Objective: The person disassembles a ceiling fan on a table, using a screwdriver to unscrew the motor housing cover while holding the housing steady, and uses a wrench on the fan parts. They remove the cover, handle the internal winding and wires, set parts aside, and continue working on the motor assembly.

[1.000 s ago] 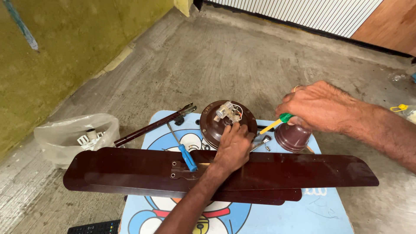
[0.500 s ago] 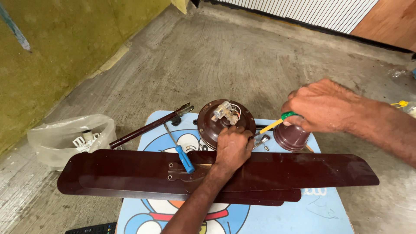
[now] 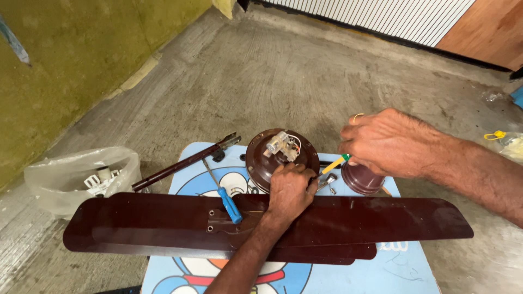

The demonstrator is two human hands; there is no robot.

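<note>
Fan motor point(image 3: 282, 155) sits on a blue table point(image 3: 381, 267).
Left hand point(image 3: 291, 190) presses it with curled fingers; right hand point(image 3: 387, 142) pinches a yellow-green screwdriver point(image 3: 333, 165).

Bare concrete floor point(image 3: 261, 76), mossy yellow-green wall point(image 3: 81, 49), white ribbed shutter point(image 3: 392, 16).

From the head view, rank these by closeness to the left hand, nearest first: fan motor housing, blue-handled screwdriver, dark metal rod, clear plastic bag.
Measured from the left hand:
1. Fan motor housing, touching the hand, just above it.
2. Blue-handled screwdriver, just to its left, lying on the fan blades.
3. Dark metal rod, farther up and left.
4. Clear plastic bag, far left on the floor.
</note>
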